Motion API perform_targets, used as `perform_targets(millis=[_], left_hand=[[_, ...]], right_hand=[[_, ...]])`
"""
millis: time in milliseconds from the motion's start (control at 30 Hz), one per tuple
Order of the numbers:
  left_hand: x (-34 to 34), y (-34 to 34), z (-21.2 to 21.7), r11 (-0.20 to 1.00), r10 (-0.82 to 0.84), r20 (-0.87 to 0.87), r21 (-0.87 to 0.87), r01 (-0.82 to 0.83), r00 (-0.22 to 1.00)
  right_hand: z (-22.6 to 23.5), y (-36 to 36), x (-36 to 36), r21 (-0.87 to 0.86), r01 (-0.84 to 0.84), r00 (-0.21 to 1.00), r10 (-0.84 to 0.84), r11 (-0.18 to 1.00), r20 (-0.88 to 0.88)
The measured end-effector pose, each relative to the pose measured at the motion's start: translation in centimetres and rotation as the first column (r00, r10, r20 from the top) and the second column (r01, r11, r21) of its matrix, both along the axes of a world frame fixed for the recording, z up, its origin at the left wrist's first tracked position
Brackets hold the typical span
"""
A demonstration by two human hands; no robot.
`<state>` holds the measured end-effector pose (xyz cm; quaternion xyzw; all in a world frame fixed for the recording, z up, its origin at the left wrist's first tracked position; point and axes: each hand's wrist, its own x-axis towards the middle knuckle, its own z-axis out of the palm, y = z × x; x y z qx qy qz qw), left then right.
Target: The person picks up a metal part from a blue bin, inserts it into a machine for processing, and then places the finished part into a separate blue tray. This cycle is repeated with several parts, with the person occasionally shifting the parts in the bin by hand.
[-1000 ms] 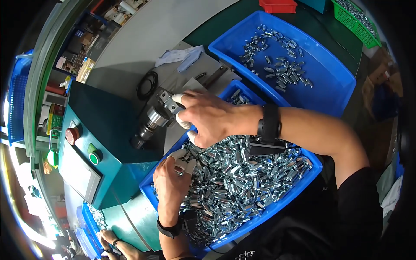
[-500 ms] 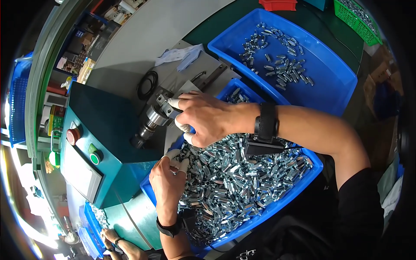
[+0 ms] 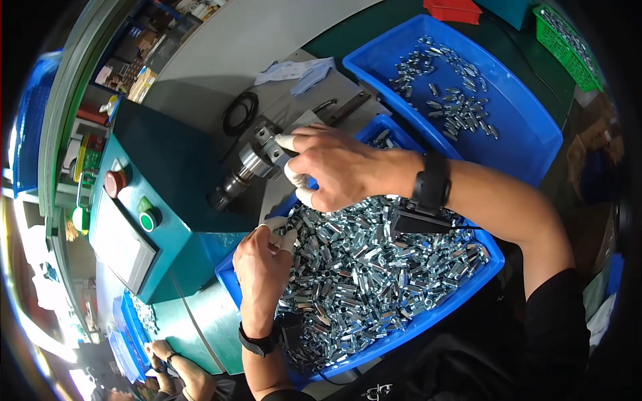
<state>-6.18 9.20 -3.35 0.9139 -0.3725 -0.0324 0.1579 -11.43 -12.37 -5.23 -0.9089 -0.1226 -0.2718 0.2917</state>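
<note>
Touching chuck [image 3: 249, 164], right hand's [image 3: 338, 167] grip

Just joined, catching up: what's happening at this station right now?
A person works at a teal machine with a metal chuck. The right hand has its capped fingertips at the chuck's end. The left hand rests at the edge of a blue bin heaped with small silvery metal parts, fingertips pinched over the pile. A second blue bin behind holds a thin scatter of similar parts. Another person's hands show at lower left.

left hand [image 3: 262, 264] drawn back onto the metal parts [image 3: 374, 267], fingers bunched
</note>
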Motion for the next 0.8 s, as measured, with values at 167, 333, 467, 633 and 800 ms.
perform_targets(millis=[167, 333, 467, 633, 800], left_hand=[[0.3, 0.1, -0.5, 0.999, -0.028, -0.007, -0.045, 0.028, 1.000], [-0.1, 0.0, 0.2, 0.996, -0.043, 0.007, -0.073, 0.043, 0.999], [0.0, 0.2, 0.0, 0.990, -0.065, 0.005, -0.129, 0.065, 0.998], [0.2, 0.2, -0.1, 0.989, -0.094, 0.009, -0.111, 0.095, 0.995], [0.2, 0.6, 0.3, 0.995, -0.057, 0.034, -0.075, 0.059, 0.998]], right_hand=[[-0.5, -0.1, 0.1, -0.005, -0.004, 0.999, 0.004, 1.000, 0.051], [-0.4, 0.2, 0.1, 0.036, 0.003, 1.000, -0.004, 0.999, 0.006], [-0.4, 0.7, 0.2, 0.014, 0.026, 1.000, -0.026, 1.000, 0.015], [-0.6, 0.5, 0.1, 0.019, 0.020, 1.000, -0.020, 1.000, 0.017], [-0.4, 0.2, 0.6, 0.004, -0.020, 0.998, 0.020, 1.000, 0.061]])
